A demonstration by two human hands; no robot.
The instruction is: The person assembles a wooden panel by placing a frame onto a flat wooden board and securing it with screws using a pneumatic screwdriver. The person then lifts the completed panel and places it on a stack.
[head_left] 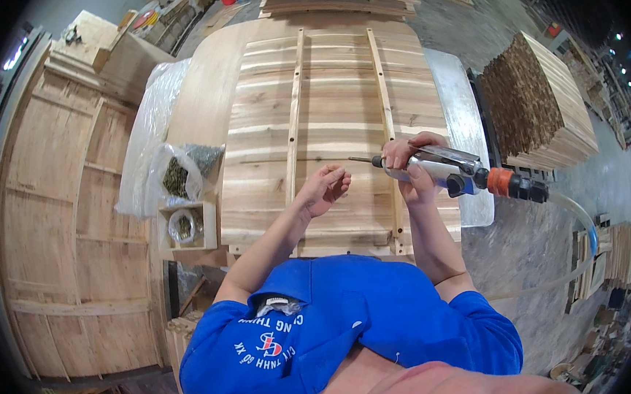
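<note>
Item: slatted wooden panel (339,122), lying flat on the bench, two thin battens running across it. The right hand (410,167) is closing firmly around an air-driven screwdriver (449,169), its bit pointing toward the left hand and hovering just above the boards; an orange coupling and a clear hose (580,215) are trailing off behind the wrist. The left hand (324,189) is resting loosely curled just beside the left batten (292,125) — whether the fingertips are pinching a screw cannot be told. Beyond the left hand, a bag of screws (179,176) and a small wooden box (186,226) are sitting. Judged step: fastening battens — next, seating a screw and aligning the bit squarely.
</note>
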